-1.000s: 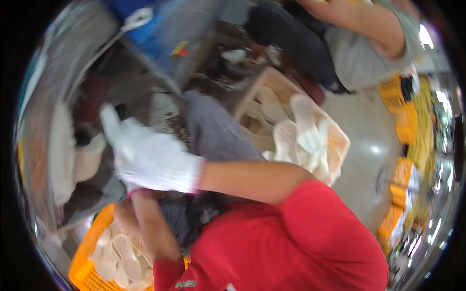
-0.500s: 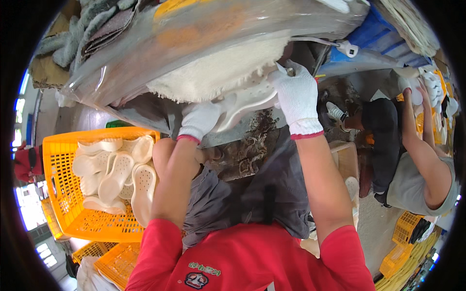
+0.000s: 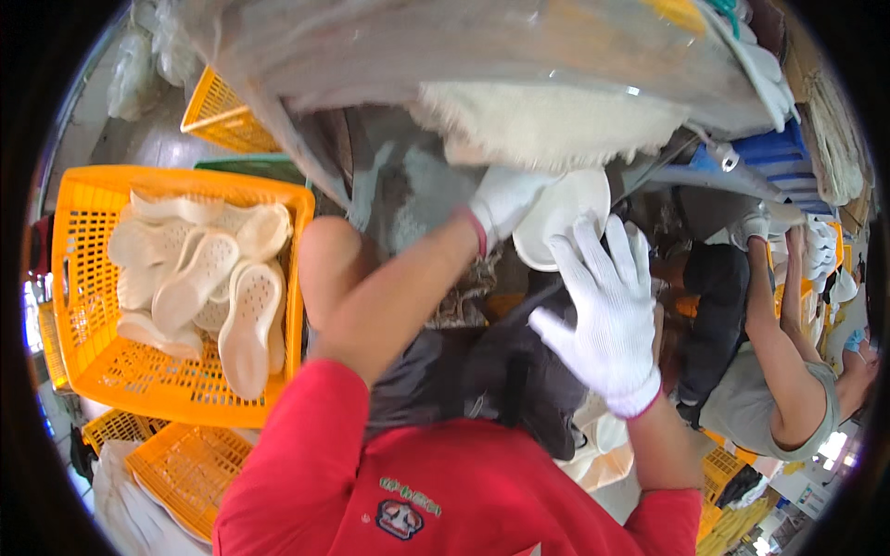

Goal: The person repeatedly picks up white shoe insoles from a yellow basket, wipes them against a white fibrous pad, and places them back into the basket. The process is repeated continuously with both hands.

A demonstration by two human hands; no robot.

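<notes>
A white shoe sole (image 3: 564, 215) is held up below the fuzzy cream cloth at the front of the work surface, its smooth side showing. My left hand (image 3: 510, 206), in a white knit glove, is closed on the sole's left edge; its fingers are partly hidden behind the sole. My right hand (image 3: 603, 310), gloved the same way, has its fingers spread and thumb out. Its fingertips overlap the sole's lower right edge in the picture; whether they touch it I cannot tell. Nothing shows in that hand.
Several cream soles (image 3: 197, 269) lie in an orange crate (image 3: 176, 408) at my left. Plastic film covers the work surface (image 3: 371, 42), with the cream cloth (image 3: 556, 120) along its edge. More pale soles (image 3: 603, 435) lie by my right leg. A co-worker (image 3: 779, 389) sits at the right.
The sole has turned from its holed side to its smooth side and moved right. My right hand has let go, come down and spread its fingers. The view has shifted.
</notes>
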